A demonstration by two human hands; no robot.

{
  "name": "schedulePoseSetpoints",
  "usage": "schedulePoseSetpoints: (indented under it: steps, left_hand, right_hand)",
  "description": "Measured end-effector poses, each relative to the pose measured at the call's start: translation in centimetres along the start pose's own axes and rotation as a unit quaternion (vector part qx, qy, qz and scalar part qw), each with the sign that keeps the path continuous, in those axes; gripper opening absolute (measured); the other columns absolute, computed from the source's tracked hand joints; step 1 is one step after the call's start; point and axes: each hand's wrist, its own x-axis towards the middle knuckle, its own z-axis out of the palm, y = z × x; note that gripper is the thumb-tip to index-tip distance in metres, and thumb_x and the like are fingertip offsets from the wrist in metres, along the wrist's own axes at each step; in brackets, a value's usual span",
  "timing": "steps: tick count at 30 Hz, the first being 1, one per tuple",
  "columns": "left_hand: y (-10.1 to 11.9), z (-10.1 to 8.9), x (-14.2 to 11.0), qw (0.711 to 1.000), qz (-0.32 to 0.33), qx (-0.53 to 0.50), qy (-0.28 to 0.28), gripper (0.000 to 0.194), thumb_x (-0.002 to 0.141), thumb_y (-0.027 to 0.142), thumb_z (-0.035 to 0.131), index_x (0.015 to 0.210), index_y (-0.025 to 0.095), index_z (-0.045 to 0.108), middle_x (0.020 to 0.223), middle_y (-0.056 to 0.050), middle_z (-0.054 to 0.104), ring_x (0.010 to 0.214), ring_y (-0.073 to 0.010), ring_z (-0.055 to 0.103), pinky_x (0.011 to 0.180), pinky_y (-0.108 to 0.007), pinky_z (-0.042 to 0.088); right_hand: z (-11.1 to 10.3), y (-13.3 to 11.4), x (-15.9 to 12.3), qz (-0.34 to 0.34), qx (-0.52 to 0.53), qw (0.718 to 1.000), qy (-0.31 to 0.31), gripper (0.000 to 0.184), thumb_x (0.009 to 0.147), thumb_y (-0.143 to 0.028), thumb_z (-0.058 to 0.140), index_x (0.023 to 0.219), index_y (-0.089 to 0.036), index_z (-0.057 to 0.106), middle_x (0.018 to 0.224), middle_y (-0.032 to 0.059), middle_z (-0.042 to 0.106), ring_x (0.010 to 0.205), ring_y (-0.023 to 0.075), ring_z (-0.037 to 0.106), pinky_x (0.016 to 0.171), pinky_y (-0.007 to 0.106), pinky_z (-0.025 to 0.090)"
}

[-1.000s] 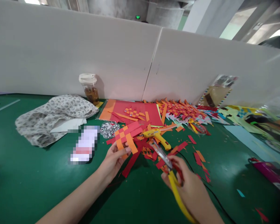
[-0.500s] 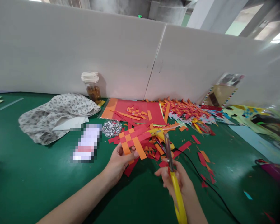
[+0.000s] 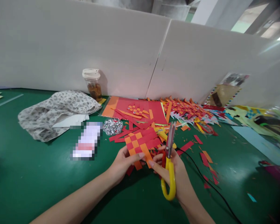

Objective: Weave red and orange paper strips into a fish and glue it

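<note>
1. Right hand (image 3: pixel 177 169) grips yellow-handled scissors (image 3: pixel 169 165), blades up; thumb at orange strip (image 3: pixel 146 151), can't tell if pinching.
2. Left hand (image 3: pixel 121 165) pinches red-orange paper weave (image 3: pixel 136 143), thumb on top, above green table (image 3: pixel 49 168).
3. Weave: checker block interlaced; strip ends loose, seemingly untrimmed; no eyes visible.
4. Yellow glue gun (image 3: pixel 162 133) behind, partly hidden.
5. Eyed woven fish (image 3: pixel 136 111) on red paper (image 3: pixel 156 109), apparently finished; more heaped right.

One camera, worn on the person's head, is looking forward and down across the green table (image 3: pixel 49 183). It is facing the white partition (image 3: pixel 84 40), while the left hand (image 3: pixel 120 165) and right hand (image 3: pixel 179 169) are showing nearer, below the centre.
</note>
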Motion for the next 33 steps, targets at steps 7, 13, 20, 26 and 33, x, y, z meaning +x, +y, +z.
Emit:
schedulePoseSetpoints:
  steps: [7,13,20,26,33]
  left_hand:
    - [0.9,0.5,1.5,0.999,-0.009,0.042,0.004,0.016,0.064,0.02,0.076,0.072,0.011,0.065,0.065,-0.003,0.068,0.058,-0.012,0.062,0.06,-0.023,0.051]
    - [1.8,0.1,2.6,0.999,0.013,0.024,0.021,0.017,0.068,0.022,0.074,0.078,0.012,0.066,0.068,-0.004,0.07,0.065,-0.0148,0.066,0.061,-0.023,0.053]
    - [1.3,-0.7,3.2,0.998,0.013,-0.032,0.058,0.023,0.064,0.017,0.077,0.083,0.014,0.066,0.076,-0.003,0.072,0.07,-0.0146,0.068,0.063,-0.021,0.054]
    - [1.1,-0.7,3.2,0.995,0.005,-0.056,0.08,0.032,0.06,0.015,0.079,0.089,0.012,0.065,0.083,-0.006,0.073,0.075,-0.0178,0.069,0.071,-0.026,0.055]
    - [1.1,-0.6,3.0,0.997,0.014,-0.054,0.05,0.051,0.062,0.014,0.078,0.11,0.015,0.06,0.105,-0.009,0.069,0.095,-0.0241,0.065,0.08,-0.032,0.054]
  right_hand:
    - [-1.0,0.7,1.2,-0.047,-0.014,0.999,-0.012,0.052,0.061,-0.035,0.076,0.097,-0.023,0.041,0.063,-0.0055,0.056,0.057,0.0125,0.059,0.055,0.024,0.05]
    - [-3.6,-0.5,1.3,-0.07,-0.112,0.991,-0.023,0.044,0.067,-0.04,0.07,0.098,-0.024,0.044,0.066,-0.0042,0.057,0.055,0.011,0.056,0.052,0.022,0.048]
    - [-7.1,-1.1,-0.5,-0.055,-0.502,0.861,-0.049,0.054,0.067,-0.053,0.062,0.113,-0.026,0.051,0.08,0.0027,0.066,0.07,0.0224,0.064,0.061,0.032,0.05]
    - [-7.3,-0.5,-1.6,0.015,-0.575,0.817,-0.04,0.057,0.069,-0.059,0.056,0.113,-0.023,0.054,0.079,0.004,0.066,0.068,0.0227,0.065,0.057,0.031,0.048]
    - [-5.8,-0.6,-1.4,0.032,-0.564,0.822,-0.069,0.06,0.073,-0.059,0.05,0.12,-0.022,0.048,0.094,0.0084,0.065,0.086,0.0258,0.064,0.068,0.034,0.048]
